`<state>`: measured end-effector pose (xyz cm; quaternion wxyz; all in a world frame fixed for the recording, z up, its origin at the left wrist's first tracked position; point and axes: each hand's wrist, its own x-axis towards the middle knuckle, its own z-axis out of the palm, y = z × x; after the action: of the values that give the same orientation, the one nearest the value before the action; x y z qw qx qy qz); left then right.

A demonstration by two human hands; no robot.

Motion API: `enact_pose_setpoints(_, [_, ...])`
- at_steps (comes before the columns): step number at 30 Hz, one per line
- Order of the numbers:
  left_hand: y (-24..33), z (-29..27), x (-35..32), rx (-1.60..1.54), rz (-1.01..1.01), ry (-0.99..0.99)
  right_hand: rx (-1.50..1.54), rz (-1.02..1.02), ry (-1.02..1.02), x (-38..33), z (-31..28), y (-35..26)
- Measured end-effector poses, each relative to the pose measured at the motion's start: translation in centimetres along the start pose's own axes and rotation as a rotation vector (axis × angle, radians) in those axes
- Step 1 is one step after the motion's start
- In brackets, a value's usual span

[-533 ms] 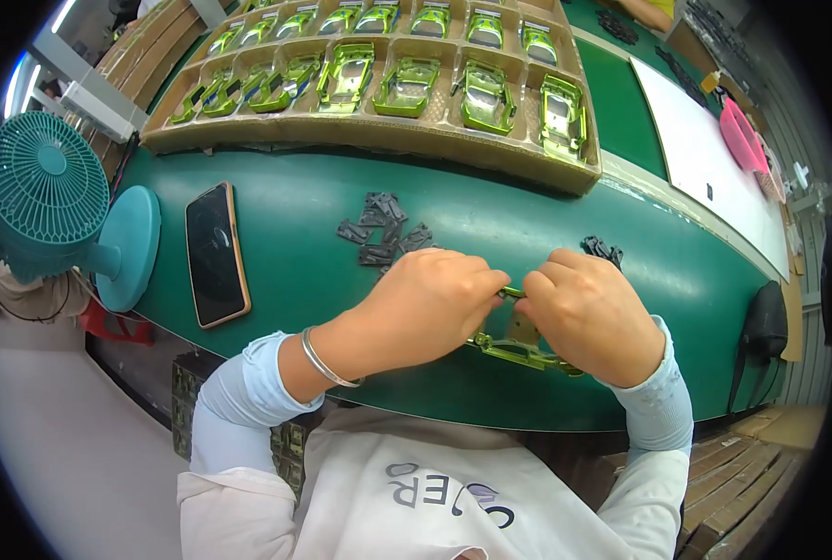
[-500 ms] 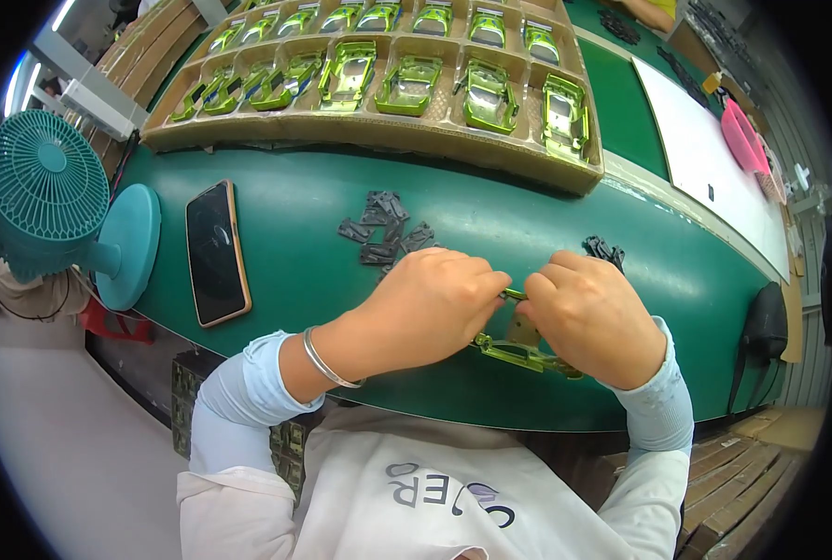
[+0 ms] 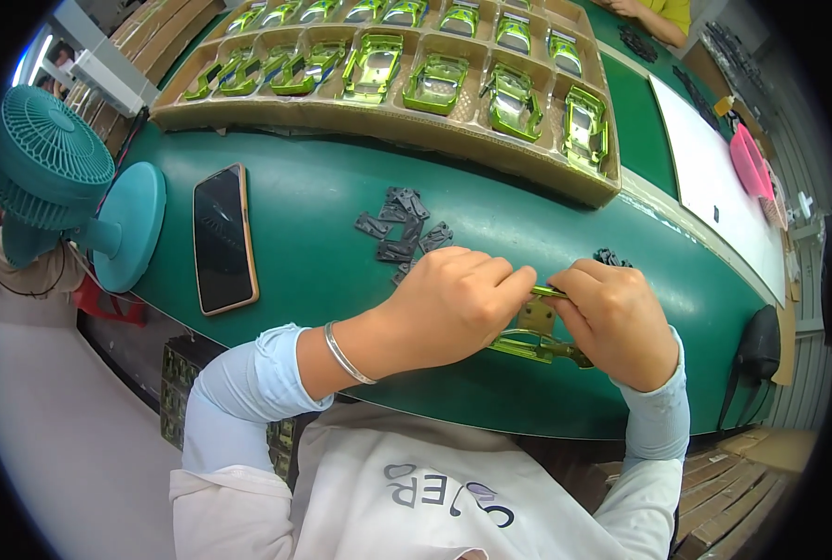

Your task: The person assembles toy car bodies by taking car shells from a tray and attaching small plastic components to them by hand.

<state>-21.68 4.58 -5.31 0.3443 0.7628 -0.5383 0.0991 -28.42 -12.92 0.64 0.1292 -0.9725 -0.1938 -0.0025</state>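
Head view: both hands pinch a shiny green toy-car shell (image 3: 537, 338) at lower centre
Left hand (image 3: 453, 308) and right hand (image 3: 616, 322) closed on it; best kept low over the desk (image 3: 313, 252), grip steady

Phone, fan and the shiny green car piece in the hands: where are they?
Phone (image 3: 223, 239), head view, middle of its dark screen.
Fan (image 3: 47, 154), head view, middle of its teal grille.
Shiny green car piece (image 3: 533, 343), head view, the part showing between both hands.

Both forearms come up from the lower edge and meet above the green table (image 3: 341, 271), left hand (image 3: 453, 308) and right hand (image 3: 616, 322) curled, fingertips almost touching.
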Motion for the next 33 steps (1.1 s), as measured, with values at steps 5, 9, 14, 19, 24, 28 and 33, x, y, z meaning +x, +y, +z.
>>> enact_pose_setpoints(5, [-0.1, 0.0, -0.1, 0.059, 0.061, 0.035, 0.118, 0.078, 0.134, 0.1, 0.7, -1.1])
enact_pose_setpoints(9, [-0.2, 0.2, -0.3, 0.074, -0.017, -0.094, 0.187, 0.115, 0.075, 0.2, 0.7, -2.0])
enact_pose_setpoints(14, [-0.2, -0.4, -0.1, -0.103, 0.032, 0.043, 0.836, 0.276, 0.056, -0.4, -2.1, -0.8])
enact_pose_setpoints(19, [0.1, -0.6, 0.1, -0.236, 0.049, 0.162, 0.643, -0.117, 0.336, 1.0, 0.4, 0.7])
enact_pose_setpoints(24, [0.3, -0.9, 0.0, -0.165, 0.094, 0.194, 0.531, -0.188, 0.465, 1.1, 1.5, 0.1])
enact_pose_setpoints(28, [0.6, -1.1, 0.1, -0.135, 0.128, 0.196, 0.51, -0.18, 0.468, 0.7, 1.3, -0.2])
enact_pose_setpoints(33, [0.4, -1.0, 0.2, -0.196, -0.002, 0.113, 0.534, -0.129, 0.447, 1.3, 1.4, 0.6])
